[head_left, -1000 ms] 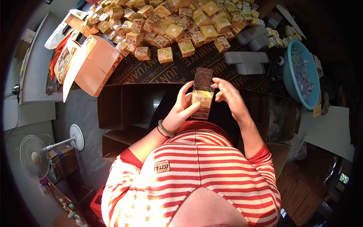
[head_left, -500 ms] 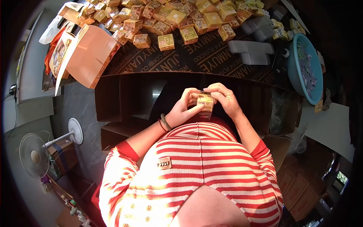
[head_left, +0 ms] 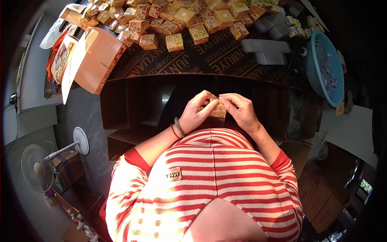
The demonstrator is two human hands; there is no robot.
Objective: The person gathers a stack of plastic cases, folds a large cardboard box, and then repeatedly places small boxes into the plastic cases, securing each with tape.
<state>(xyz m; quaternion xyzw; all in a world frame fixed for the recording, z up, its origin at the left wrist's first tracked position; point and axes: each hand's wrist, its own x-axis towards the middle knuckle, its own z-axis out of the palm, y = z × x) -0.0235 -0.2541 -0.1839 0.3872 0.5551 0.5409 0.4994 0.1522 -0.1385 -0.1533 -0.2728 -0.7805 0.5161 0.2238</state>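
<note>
Close to my striped top, a small yellow printed box (head_left: 218, 111) is held between my two hands, low in front of the table edge. My left hand (head_left: 197, 109) is closed on its left side, thumb at the upper edge. From the other side my right hand (head_left: 241, 111) pinches the same upper edge, its fingertips almost meeting the left ones. Both hands partly cover the box, so whether its flap stands up or is folded down cannot be made out.
Many similar yellow boxes (head_left: 174, 42) are heaped along the dark plywood table (head_left: 157, 64). An orange-pink carton (head_left: 94, 60) stands at left. Clear plastic cases (head_left: 266, 51) and a blue basin (head_left: 310, 68) of small packets are at right. Open cardboard boxes (head_left: 115, 105) sit under the table.
My hands have drawn together over the box's upper edge, and my left thumb has moved up from the box's front. More of the box is now covered.
</note>
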